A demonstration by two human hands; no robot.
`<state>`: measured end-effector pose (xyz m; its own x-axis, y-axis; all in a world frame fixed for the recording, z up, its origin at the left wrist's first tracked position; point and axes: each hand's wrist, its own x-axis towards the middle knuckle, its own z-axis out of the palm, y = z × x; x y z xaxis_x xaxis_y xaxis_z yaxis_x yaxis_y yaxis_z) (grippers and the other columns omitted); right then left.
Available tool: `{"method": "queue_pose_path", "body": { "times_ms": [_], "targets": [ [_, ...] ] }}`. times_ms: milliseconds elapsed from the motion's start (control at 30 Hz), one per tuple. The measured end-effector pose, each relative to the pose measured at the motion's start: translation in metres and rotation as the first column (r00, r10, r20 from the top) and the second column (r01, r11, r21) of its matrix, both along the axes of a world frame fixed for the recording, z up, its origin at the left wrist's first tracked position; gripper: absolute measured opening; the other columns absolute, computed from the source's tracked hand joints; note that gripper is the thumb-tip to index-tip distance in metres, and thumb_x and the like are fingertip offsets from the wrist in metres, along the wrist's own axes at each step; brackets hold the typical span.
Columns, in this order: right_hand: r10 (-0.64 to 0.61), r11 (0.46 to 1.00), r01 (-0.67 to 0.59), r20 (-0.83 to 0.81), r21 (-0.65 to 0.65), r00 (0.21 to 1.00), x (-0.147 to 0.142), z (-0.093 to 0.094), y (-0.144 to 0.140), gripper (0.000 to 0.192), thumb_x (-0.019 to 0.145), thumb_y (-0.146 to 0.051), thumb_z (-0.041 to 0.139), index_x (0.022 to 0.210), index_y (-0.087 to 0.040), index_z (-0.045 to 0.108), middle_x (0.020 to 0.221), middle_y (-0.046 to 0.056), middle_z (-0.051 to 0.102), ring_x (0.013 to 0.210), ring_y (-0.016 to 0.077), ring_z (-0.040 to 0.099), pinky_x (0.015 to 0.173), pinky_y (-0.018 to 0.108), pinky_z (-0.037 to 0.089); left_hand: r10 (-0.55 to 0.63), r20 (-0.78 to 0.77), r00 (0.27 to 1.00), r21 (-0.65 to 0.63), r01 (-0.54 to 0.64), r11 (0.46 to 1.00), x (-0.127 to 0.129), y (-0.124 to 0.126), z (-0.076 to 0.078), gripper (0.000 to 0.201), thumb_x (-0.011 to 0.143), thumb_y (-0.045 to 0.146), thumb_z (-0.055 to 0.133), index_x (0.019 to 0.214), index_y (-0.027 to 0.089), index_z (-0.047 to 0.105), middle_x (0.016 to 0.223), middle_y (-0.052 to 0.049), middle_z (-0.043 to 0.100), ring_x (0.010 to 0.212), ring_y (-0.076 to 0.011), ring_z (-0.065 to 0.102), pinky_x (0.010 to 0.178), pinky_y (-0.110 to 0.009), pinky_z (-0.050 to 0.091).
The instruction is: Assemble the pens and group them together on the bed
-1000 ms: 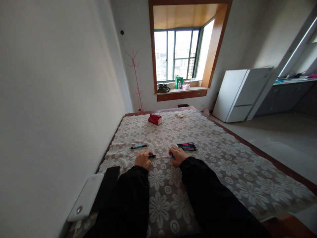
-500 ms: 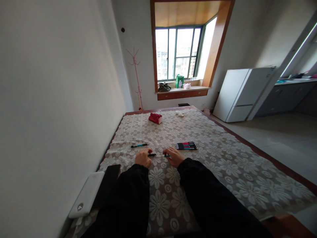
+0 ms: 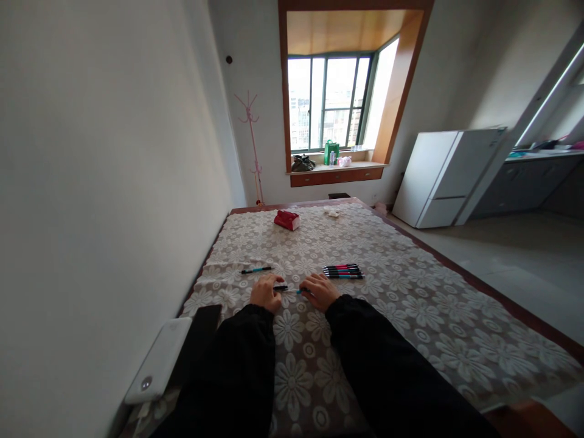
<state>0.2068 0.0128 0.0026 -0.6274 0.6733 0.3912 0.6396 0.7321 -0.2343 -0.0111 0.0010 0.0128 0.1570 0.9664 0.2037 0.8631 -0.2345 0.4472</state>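
My left hand [image 3: 266, 294] is closed on a black pen part [image 3: 281, 288] just above the cloth. Facing it, my right hand [image 3: 320, 292] pinches a blue pen barrel [image 3: 299, 291], mostly covered by the fingers. A thin pale piece, perhaps a refill, shows in the small gap between the two parts. Beyond my left hand lies a single black and blue pen [image 3: 256, 270]. A row of several pens [image 3: 343, 272], with black, red and blue parts, lies side by side just past my right hand.
A flowered cloth [image 3: 292, 377] covers the table. A red packet [image 3: 286, 220] and a small white item [image 3: 332, 213] lie toward the far end. At the left edge, beside the wall, are a white power bank [image 3: 159, 359] and a dark flat object [image 3: 201, 331].
My right hand has shifted slightly left, and the blue barrel in it is closer to the black part. My left hand stays nearly in place. The view has tilted slightly.
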Motion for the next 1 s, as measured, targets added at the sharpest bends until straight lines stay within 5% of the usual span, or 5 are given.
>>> {"method": "queue_pose_path", "body": {
  "times_ms": [367, 733, 1000],
  "targets": [
    [-0.026, 0.996, 0.027, -0.006, 0.079, 1.000, 0.000, -0.001, 0.001, 0.010, 0.089, -0.026, 0.056, 0.094, -0.024, 0.065, 0.094, 0.004, 0.064, 0.096, 0.0199, 0.049, 0.089, 0.036, 0.031, -0.109, -0.022, 0.994, 0.026, 0.109, 0.994, 0.012, -0.014, 0.007, 0.043, 0.071, 0.034, 0.065, 0.113, 0.026, 0.060, 0.116, -0.004, 0.061, 0.113, -0.0249, 0.048, 0.098, -0.037, 0.035],
    [-0.104, 0.993, 0.103, -0.002, 0.057, 0.995, 0.004, 0.008, -0.002, 0.011, 0.078, -0.017, 0.058, 0.088, -0.021, 0.060, 0.091, 0.004, 0.062, 0.092, 0.0207, 0.049, 0.086, 0.035, 0.032, -0.100, -0.043, 0.994, 0.023, 0.101, 0.995, 0.011, -0.013, 0.005, 0.040, 0.070, 0.026, 0.064, 0.110, 0.025, 0.061, 0.115, -0.004, 0.061, 0.112, -0.0238, 0.050, 0.098, -0.036, 0.035],
    [0.088, 0.996, -0.088, -0.002, -0.021, 0.996, 0.000, 0.007, -0.007, 0.012, 0.073, -0.017, 0.059, 0.084, -0.021, 0.060, 0.085, 0.002, 0.063, 0.086, 0.0186, 0.053, 0.080, 0.032, 0.034, -0.082, -0.052, 0.995, -0.004, 0.082, 0.997, 0.012, -0.014, 0.009, 0.043, 0.070, 0.025, 0.063, 0.112, 0.026, 0.062, 0.118, -0.005, 0.061, 0.116, -0.0256, 0.048, 0.099, -0.038, 0.034]
  ]
}}
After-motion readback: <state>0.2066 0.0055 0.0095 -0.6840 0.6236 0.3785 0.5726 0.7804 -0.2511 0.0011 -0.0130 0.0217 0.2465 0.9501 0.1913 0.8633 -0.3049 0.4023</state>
